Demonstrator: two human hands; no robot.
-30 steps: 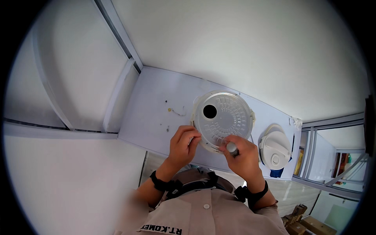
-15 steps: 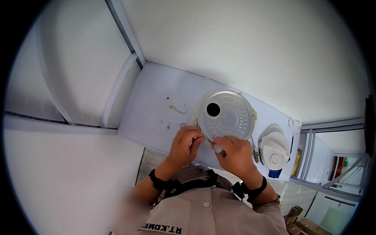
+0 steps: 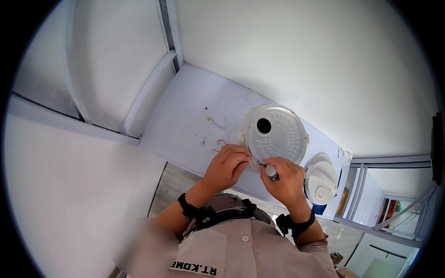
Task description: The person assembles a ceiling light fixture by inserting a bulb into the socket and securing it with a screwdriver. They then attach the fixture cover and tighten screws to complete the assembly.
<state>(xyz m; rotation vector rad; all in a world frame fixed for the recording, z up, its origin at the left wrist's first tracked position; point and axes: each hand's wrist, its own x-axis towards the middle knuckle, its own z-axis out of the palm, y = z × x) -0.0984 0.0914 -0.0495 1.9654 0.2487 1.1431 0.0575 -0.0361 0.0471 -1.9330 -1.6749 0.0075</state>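
Note:
A round white appliance body [image 3: 243,138] stands on the white table, topped by a silver plate [image 3: 288,139] with embossed slots and a round black opening [image 3: 263,126]. My left hand [image 3: 225,167] is at its near-left rim, thumb and fingers pinched together; anything between them is hidden. Closed around a grey-handled tool [image 3: 271,171], my right hand [image 3: 288,184] is by the near rim. The tool's rounded grey end points up toward me; its other end is covered by the hand. A red wire [image 3: 222,141] lies just beyond my left hand.
A white lid [image 3: 321,181] with a handle and button lies right of the body, a blue thing [image 3: 319,209] partly under it. Small dark parts [image 3: 203,141] and a yellow piece with a thin wire [image 3: 208,119] lie left on the table [image 3: 174,116]. A wall rises behind.
My view has shifted, so the table and body appear turned slightly. The grey tool handle now stands more upright in my right hand. My left hand stays pinched near the rim.

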